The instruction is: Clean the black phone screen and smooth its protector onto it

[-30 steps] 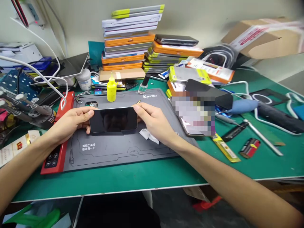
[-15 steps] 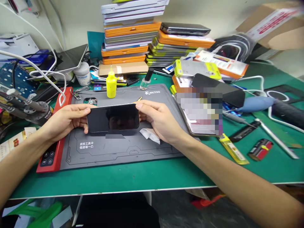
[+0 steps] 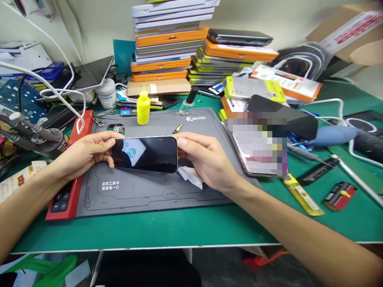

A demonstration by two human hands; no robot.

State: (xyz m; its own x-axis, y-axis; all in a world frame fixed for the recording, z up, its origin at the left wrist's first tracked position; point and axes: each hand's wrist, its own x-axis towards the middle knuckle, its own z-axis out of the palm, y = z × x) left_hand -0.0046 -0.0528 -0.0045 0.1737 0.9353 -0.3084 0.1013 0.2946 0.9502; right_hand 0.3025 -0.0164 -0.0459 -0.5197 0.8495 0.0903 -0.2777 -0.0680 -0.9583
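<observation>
1. I have the left hand (image 3: 89, 150) drawn in on the left end of a phone (image 3: 149, 155), its thumb (image 3: 104, 146) at the upper corner and curled fingers (image 3: 104, 157) beside and behind that end.
2. My right hand (image 3: 208, 161) takes the other end: the thumb lies by the upper right corner, bent inward, and most of the fingers are hidden, so I cannot tell how they sit.
3. Between the two, the phone is held lengthwise above the grey mat (image 3: 134, 195), its glass tilted toward my camera; a pale patch with a blue and yellow mark shows on it.
4. A crumpled white tissue (image 3: 191, 177) lies just beside the right hand; whether they touch, I cannot tell.
5. Past the phone's upper edge I see a pointed gold tip (image 3: 178, 128), and a yellow bottle (image 3: 143, 109) standing upright.
6. The mat's red strip (image 3: 70, 199) runs below the left wrist.
</observation>
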